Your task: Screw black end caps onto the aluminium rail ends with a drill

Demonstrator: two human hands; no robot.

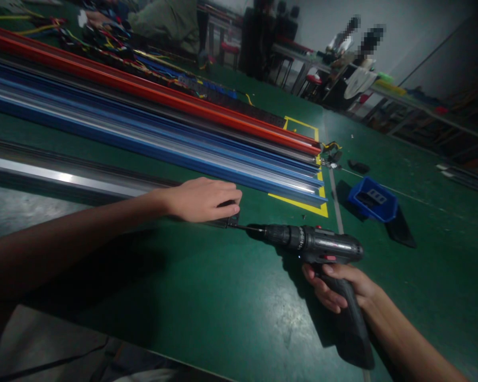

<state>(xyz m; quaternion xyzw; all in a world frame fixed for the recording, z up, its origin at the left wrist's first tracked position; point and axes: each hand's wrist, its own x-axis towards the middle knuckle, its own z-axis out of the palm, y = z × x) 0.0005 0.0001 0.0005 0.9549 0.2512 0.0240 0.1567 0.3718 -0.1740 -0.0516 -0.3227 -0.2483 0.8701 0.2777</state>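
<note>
My right hand (pixel 344 286) is wrapped round the handle of a black cordless drill (pixel 322 244). The drill lies level and points left, and its thin bit (pixel 247 228) meets the end of a long dark metal profile (pixel 103 183) with a bright silver strip. Over that same end, my left hand (pixel 203 199) is closed, thumb on the near side and fingers curled across the top. Whether the bit tip sits in a screw or a hole is too small to tell.
Beyond the profile lie blue rails (pixel 223 159) and red rails (pixel 183 103), ending near yellow floor-style tape (pixel 323 207). A blue bin (pixel 372 199) stands at the right. Bundles of coloured wires (pixel 151 63) and a person's sleeve (pixel 167 24) are at the back.
</note>
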